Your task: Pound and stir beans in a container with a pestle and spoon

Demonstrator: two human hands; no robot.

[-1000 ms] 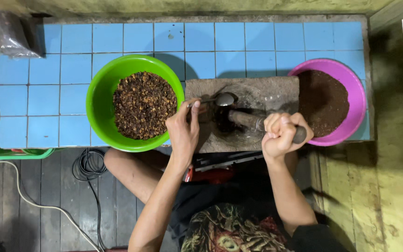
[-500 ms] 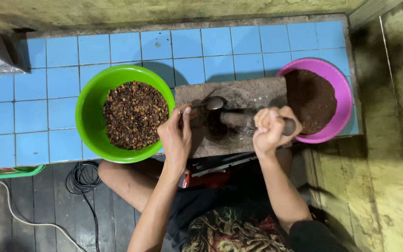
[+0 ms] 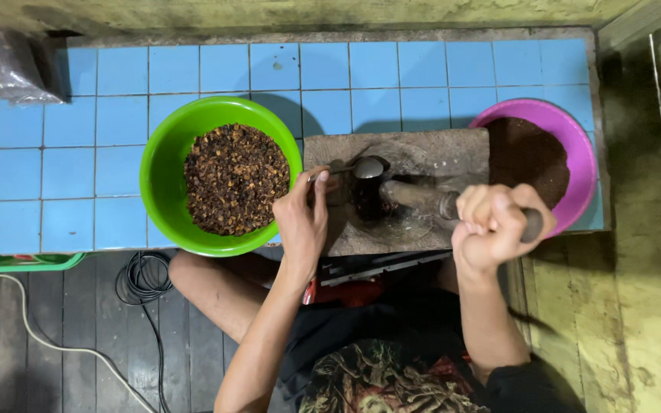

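The left hand pinches the handle of a metal spoon between thumb and fingers, the spoon's bowl lying over a dark wet patch in the middle of a flat grinding stone. The right hand is closed in a fist, fingers pressed together around the end of a stone roller, which lies across the stone just beside the dark patch and points toward the spoon. The grinding stone sits on a blue-tiled desk, between two bowls. To its left a green bowl holds a heap of coarse reddish-brown bits; the left hand is just beside its rim. To its right a pink bowl holds a dark brown ground mass, and touches the stone's edge. A clear plastic bag lies at the far left corner of the desk. Below the desk edge a black cable coils on the wooden floor near the person's knee
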